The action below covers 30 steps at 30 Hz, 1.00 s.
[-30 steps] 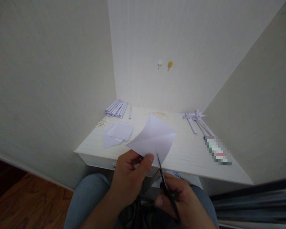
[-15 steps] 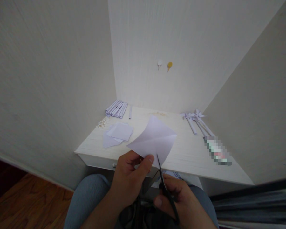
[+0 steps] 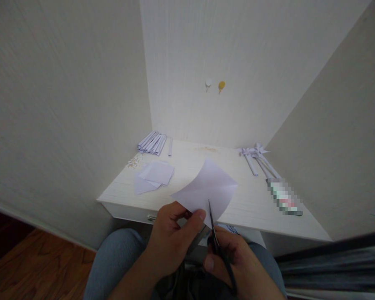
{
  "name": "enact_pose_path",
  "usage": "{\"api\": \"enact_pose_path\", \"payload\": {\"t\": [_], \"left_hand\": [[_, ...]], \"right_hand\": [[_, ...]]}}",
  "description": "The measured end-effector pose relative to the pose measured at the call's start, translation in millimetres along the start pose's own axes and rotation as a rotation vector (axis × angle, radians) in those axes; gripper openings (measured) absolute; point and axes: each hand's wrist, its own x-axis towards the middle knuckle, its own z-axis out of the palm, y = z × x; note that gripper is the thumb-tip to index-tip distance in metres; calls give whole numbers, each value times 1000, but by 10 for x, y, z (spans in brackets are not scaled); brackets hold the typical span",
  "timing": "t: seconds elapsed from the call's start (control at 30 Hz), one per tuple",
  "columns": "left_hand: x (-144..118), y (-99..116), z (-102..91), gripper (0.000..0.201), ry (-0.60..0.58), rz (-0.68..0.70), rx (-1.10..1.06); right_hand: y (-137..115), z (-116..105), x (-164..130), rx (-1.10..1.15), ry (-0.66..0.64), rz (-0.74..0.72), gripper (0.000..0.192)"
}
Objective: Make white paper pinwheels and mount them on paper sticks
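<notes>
A square of white paper (image 3: 206,187) with faint crease lines is pinched at its near edge by my left hand (image 3: 178,229), thumb on top. My right hand (image 3: 233,254) is closed round the handles of black scissors (image 3: 217,239). One blade lies over the paper, pointing away from me near its closest corner; the other blade is hidden beneath. Paper and scissors are held above the front edge of the white desk (image 3: 187,154). Left of them, a few loose paper squares (image 3: 158,173) lie overlapping on the desktop.
At the back left lie a bundle of rolled paper tubes (image 3: 152,143), a single tube (image 3: 170,147) and small white bits (image 3: 134,161). Finished-looking paper pinwheels (image 3: 258,152) on sticks and a blurred-out phone-like object (image 3: 284,197) lie right. Two hooks (image 3: 221,85) are on the wall.
The paper, both hands and the scissors have shifted slightly right and nearer to me. The blade still lies over the paper near the same corner.
</notes>
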Motion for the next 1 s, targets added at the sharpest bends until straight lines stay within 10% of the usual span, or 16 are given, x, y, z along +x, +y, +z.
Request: {"api": "enact_pose_path", "payload": {"t": [1.0], "left_hand": [[-7,-8,29,25,-2,-6,-2]], "right_hand": [[87,-2,9,-33,86,-34,44]]}}
